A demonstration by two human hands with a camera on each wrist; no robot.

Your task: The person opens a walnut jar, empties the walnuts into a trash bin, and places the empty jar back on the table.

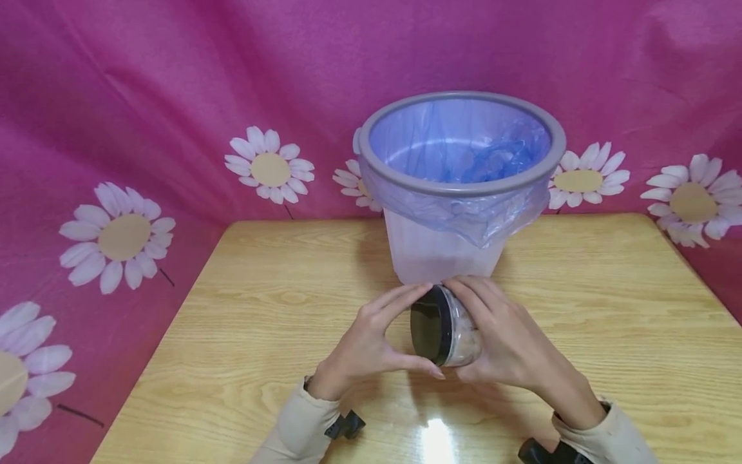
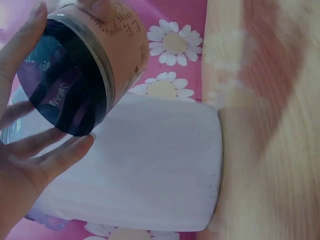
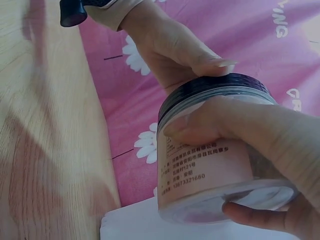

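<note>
A clear jar [image 1: 466, 335] with a black lid [image 1: 430, 325] is held on its side above the table, in front of the bin. My right hand [image 1: 510, 338] grips its body, the thumb lying across the printed paper label [image 3: 200, 170] in the right wrist view. Around the lid's rim curl the fingers and thumb of my left hand [image 1: 371, 338], with the palm set back from the lid's flat top. In the left wrist view the glossy lid [image 2: 65, 85] faces the left palm.
Behind the hands stands a whitish bin [image 1: 443, 248] with a grey rim [image 1: 464, 189] and a bluish plastic liner [image 1: 487, 216] folded over it. The wooden table [image 1: 261, 309] backs onto a pink cloth [image 1: 174, 77] printed with daisies. A black wrist device [image 1: 346, 425] sits by the left sleeve.
</note>
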